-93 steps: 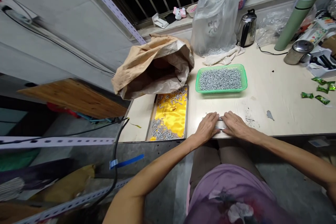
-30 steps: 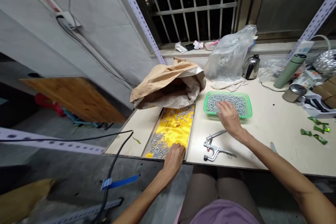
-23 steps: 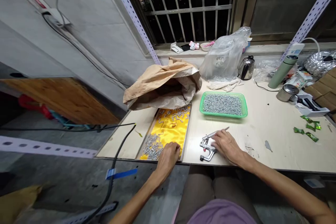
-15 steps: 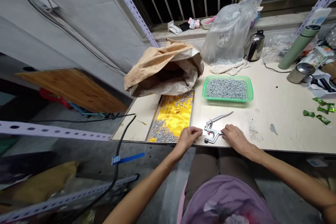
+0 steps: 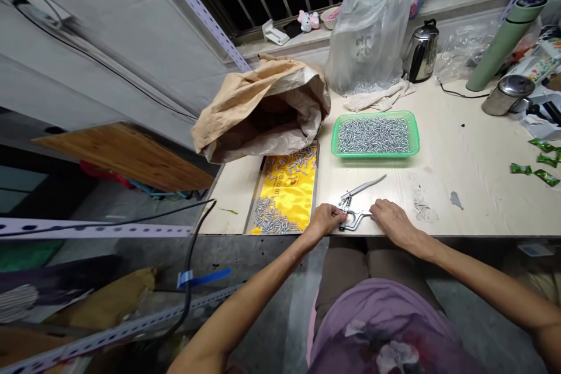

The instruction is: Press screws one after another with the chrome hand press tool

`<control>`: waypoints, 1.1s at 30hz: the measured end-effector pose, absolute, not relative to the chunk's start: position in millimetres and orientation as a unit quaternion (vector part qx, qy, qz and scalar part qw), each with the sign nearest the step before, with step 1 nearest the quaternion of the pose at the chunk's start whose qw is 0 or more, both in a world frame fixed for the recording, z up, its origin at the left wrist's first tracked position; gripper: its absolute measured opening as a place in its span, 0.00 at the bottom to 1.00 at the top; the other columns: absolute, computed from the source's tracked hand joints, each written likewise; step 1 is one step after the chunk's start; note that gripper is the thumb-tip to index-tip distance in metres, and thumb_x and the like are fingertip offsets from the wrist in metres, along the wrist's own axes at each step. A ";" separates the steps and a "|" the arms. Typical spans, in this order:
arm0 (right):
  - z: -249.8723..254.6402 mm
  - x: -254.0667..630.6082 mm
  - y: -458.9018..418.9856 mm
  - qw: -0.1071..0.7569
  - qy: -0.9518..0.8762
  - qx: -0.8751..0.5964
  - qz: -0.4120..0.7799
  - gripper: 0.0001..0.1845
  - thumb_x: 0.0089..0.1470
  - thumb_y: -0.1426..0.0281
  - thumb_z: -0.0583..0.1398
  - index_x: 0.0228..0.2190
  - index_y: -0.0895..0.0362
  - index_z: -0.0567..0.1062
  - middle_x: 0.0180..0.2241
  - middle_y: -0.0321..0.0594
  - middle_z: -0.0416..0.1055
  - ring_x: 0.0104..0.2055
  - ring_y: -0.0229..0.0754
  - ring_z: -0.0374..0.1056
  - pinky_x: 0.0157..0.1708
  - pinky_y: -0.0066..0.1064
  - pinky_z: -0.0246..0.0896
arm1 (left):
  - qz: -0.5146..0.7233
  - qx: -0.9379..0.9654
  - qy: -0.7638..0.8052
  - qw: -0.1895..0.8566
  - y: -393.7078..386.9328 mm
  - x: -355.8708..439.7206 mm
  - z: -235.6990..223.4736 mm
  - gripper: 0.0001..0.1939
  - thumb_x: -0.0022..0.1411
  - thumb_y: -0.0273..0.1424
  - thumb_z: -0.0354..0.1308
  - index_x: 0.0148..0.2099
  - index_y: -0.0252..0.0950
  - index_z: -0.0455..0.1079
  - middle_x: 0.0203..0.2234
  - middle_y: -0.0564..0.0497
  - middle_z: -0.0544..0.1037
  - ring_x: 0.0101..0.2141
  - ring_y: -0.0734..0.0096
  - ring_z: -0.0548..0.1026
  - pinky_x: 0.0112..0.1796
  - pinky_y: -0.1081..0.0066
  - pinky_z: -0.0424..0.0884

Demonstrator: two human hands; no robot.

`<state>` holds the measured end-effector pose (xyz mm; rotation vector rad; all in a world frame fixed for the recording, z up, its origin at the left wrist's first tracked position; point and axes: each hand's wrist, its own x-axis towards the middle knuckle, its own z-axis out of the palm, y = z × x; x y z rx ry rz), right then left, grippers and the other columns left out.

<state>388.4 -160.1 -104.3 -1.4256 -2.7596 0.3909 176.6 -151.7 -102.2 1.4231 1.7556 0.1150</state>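
Metal snap pliers (image 5: 356,203) lie open near the front edge of the pale table (image 5: 460,181), one handle pointing up and to the right. My left hand (image 5: 325,220) is pinched at the pliers' jaw end, holding something small I cannot make out. My right hand (image 5: 392,221) rests with curled fingers on the lower handle. A yellow-lined tray (image 5: 287,190) with small metal parts lies just left of my left hand. A green basket (image 5: 375,134) full of small silver parts stands beyond the pliers.
A crumpled brown paper sack (image 5: 263,106) lies behind the yellow tray. At the back stand a clear plastic bag (image 5: 368,29) of parts, a steel kettle (image 5: 421,51), a green flask (image 5: 499,47) and a steel cup (image 5: 505,93). Green candy wrappers (image 5: 537,166) lie at the right.
My right hand left the green basket and came to the pliers. My left hand moved from the yellow tray to the pliers' jaws. The view tilted down.
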 end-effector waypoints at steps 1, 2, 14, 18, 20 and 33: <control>-104.9 388.4 -160.1 0.006 -0.880 -0.457 0.127 0.08 0.59 0.77 0.53 0.34 0.58 0.73 0.34 0.42 0.69 0.37 0.42 0.62 0.35 0.32 0.51 | 0.040 0.570 0.702 0.426 -150.7 176.2 -103.0 0.13 0.48 0.36 0.58 0.27 0.30 0.76 0.18 0.53 0.73 0.24 0.73 0.68 0.25 0.76 0.57; -105.4 388.4 -160.2 0.006 -0.879 -0.458 0.129 0.08 0.59 0.76 0.54 0.34 0.58 0.73 0.34 0.42 0.69 0.37 0.42 0.62 0.35 0.32 0.51 | 0.034 0.571 0.700 0.427 -150.0 175.8 -103.5 0.13 0.48 0.37 0.59 0.26 0.30 0.76 0.17 0.53 0.73 0.24 0.73 0.68 0.25 0.76 0.57; -100.0 390.1 -165.5 0.014 -0.881 -0.450 0.143 0.11 0.58 0.79 0.51 0.34 0.58 0.72 0.35 0.45 0.70 0.38 0.43 0.64 0.36 0.32 0.54 | -0.001 0.546 0.715 0.436 -160.7 179.6 -97.2 0.12 0.47 0.36 0.59 0.19 0.31 0.71 0.11 0.57 0.64 0.19 0.78 0.61 0.23 0.75 0.53; -96.4 397.9 -149.9 0.042 -0.890 -0.425 0.161 0.17 0.55 0.65 0.61 0.45 0.58 0.69 0.49 0.51 0.67 0.49 0.49 0.62 0.42 0.36 0.57 | 0.006 0.541 0.711 0.449 -161.3 178.5 -97.3 0.14 0.45 0.37 0.59 0.18 0.32 0.69 0.09 0.58 0.60 0.18 0.79 0.59 0.22 0.75 0.50; -96.9 402.1 -133.8 0.044 -0.896 -0.417 0.142 0.37 0.46 0.56 0.66 0.54 0.58 0.63 0.57 0.56 0.59 0.57 0.56 0.55 0.49 0.43 0.55 | 0.011 0.537 0.707 0.459 -161.6 177.7 -97.2 0.15 0.45 0.39 0.59 0.17 0.32 0.68 0.09 0.59 0.60 0.17 0.79 0.58 0.22 0.75 0.50; -73.1 393.2 -112.1 -0.062 -0.911 -0.392 0.116 0.23 0.45 0.59 0.67 0.39 0.62 0.72 0.40 0.48 0.70 0.43 0.49 0.61 0.40 0.35 0.51 | 0.026 0.528 0.700 0.480 -168.9 170.6 -104.1 0.23 0.49 0.48 0.58 0.17 0.33 0.64 0.11 0.58 0.60 0.16 0.79 0.57 0.21 0.75 0.52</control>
